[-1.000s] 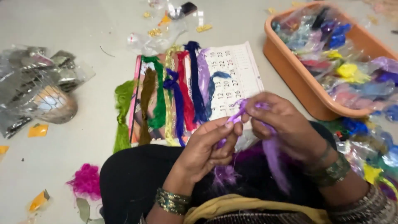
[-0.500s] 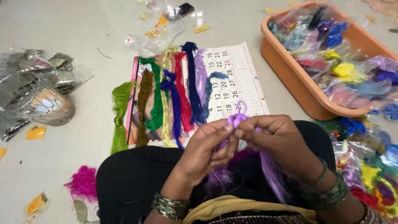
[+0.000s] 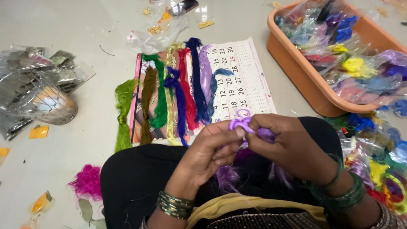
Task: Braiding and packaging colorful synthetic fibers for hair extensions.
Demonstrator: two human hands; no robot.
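Purple thread (image 3: pixel 242 123), a small loop standing up above the fingertips, pinched between both hands over the lap. Loose tail of the same thread trailing down and toward the body, fraying out near the black cloth (image 3: pixel 140 178) of the lap; long axis roughly vertical in view, loop at the far end, tail at the near end. Left hand (image 3: pixel 210 150) below and left of the loop, thumb and fingers closed together on the strand just under it. Right hand (image 3: pixel 288 146) to the right of the loop, fingertips likewise closed on the thread, touching the left hand's fingertips. Both grips meeting at the loop's base, neither clearly nearer. Green bangles on both wrists.

Just beyond the hands, on the floor (image 3: pixel 76 25), a calendar sheet (image 3: pixel 243 80) with a row of thread skeins (image 3: pixel 182 95) laid lengthwise side by side: green, brown, yellow, blue, red, purple. Far right, an orange tub (image 3: pixel 296 68) full of bagged coloured thread. Far left, clear plastic packets (image 3: pixel 40 91). Near left, a pink tuft (image 3: pixel 87 181) beside the knee.
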